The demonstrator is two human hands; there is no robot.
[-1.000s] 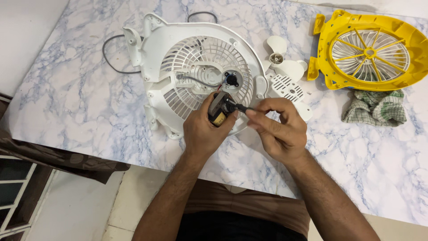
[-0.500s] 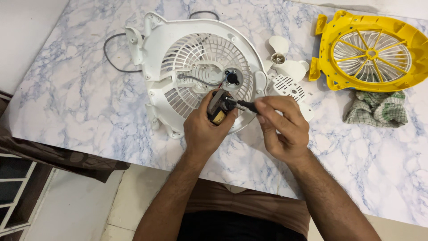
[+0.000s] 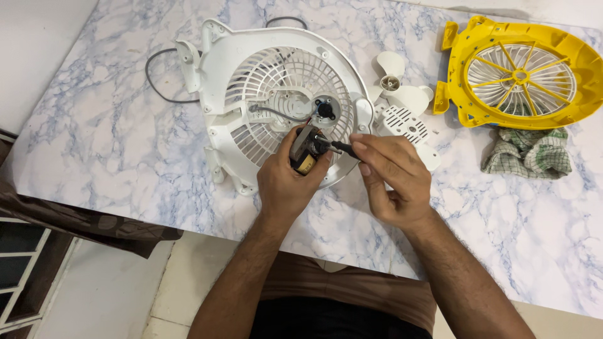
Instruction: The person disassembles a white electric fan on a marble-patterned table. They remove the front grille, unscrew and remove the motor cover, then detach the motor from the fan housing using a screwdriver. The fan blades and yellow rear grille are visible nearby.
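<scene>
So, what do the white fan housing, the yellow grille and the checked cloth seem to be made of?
White fan housing: looks like moulded plastic, matte, with thin ribs and screw tabs.
Yellow grille: likely the same kind of plastic, slightly glossy, with moulded spokes.
Checked cloth: woven fabric, probably cotton; it lies crumpled and soft on the marble-patterned table.

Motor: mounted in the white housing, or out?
Out. The left hand holds the motor above the white housing; the right hand pinches its dark shaft end.

Fan housing [image 3: 251, 94] center table [image 3: 94, 157]; blade [image 3: 399, 88] to its right; grille [image 3: 521, 72] far right, cloth [image 3: 527, 154] below.
</scene>
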